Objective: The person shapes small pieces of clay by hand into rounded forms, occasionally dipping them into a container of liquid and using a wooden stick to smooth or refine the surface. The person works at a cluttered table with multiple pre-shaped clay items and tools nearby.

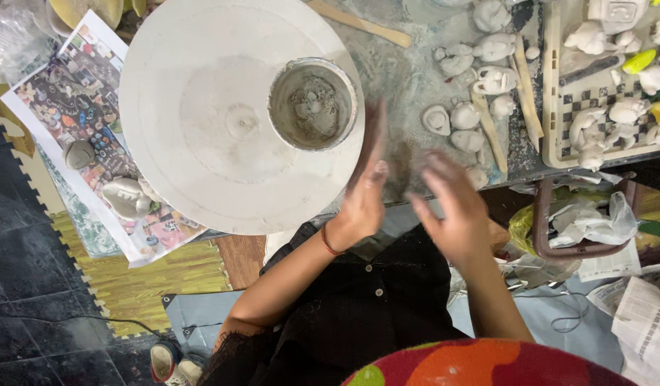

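Left hand (pixel 364 194): open, fingers straight, empty, at the desk's front edge beside the round white board (pixel 201 114).
Right hand (pixel 453 207): open, blurred, empty.
Cup (pixel 313 104): one, grey, clay-smeared, on the board's right part.
Clay figures (pixel 465 114): several, white, right of the hands.

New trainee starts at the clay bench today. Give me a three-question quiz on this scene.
1. True or false: the left hand grips the grey cup.
2. The cup stands on the white round board: A) at its centre, B) off-centre, toward the hands, C) off the board.
3. Where do the small white clay figures lie relative to the right hand?

Key:
1. False. Both hands are bare and blurred, fingers stretched out, holding nothing.
2. B.
3. On the table beyond the right hand, among the wooden sticks, with more on the chequered tray.
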